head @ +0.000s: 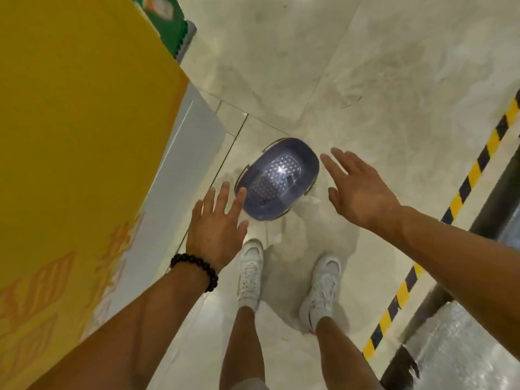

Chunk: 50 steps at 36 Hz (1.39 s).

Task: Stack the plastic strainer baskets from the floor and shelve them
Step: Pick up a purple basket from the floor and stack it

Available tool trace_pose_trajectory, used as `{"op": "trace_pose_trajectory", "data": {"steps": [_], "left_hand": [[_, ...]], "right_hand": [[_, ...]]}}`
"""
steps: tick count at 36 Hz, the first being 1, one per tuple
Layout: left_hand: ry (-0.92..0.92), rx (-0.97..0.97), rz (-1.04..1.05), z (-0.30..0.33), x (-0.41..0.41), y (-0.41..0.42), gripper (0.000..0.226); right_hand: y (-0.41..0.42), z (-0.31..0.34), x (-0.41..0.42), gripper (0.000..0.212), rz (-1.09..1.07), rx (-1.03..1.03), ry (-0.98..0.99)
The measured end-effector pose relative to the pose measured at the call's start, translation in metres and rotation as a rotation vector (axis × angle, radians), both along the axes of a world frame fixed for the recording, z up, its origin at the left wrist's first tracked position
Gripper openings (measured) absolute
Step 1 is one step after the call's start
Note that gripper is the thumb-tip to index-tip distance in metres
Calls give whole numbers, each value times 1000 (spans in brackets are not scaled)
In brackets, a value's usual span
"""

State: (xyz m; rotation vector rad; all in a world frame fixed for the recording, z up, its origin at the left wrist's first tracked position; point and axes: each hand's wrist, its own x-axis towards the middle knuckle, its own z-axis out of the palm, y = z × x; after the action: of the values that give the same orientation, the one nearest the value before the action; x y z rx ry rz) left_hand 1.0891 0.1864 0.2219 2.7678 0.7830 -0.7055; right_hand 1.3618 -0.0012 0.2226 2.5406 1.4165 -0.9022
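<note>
Reaching for the pick-up: you stand over one basket [277, 178] on the floor [365, 66], both hands out and neither touching it as far as the view shows.

- Item: basket, purple-grey plastic, oval, perforated bottom, wire-like handles at its rim. One unit visible; whether more are nested inside cannot be told.
- Location: on the floor just ahead of your shoes [284, 280], near the white base edge of the yellow panel [70, 136] on your left, well apart from the striped tape [461, 187] on your right.
- Orientation: open side up, facing you. Long axis runs diagonally, from the near-left end toward the far-right end.
- Left hand [216, 226]: fingers straight and spread, holding nothing, just beside the near-left end; the fingertips overlap the rim in the view, contact uncertain.
- Right hand [357, 187]: fingers spread wide, holding nothing, just beside the far-right side.
- Step, as judged: first grasp, stacking not begun, shelving not begun. No shelf in view.
- Next move calls for: lowering both hands to opposite ends along the long axis, closing on the rim or handles, and lifting level.
</note>
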Motion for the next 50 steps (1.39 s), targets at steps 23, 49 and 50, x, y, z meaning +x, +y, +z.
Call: {"op": "trace_pose_trajectory", "data": {"steps": [23,49,50], "left_hand": [[-30,-343,557,-234,20,-2,77],[-373,-760,308,252,165,44,90],[-378,-767,277,277,172,41,88]], "right_hand": [[41,-248,36,62,-240,121,200],[-138,254,71,73,-799,457,359],[-147,279,71,72,-819,491,363]]}}
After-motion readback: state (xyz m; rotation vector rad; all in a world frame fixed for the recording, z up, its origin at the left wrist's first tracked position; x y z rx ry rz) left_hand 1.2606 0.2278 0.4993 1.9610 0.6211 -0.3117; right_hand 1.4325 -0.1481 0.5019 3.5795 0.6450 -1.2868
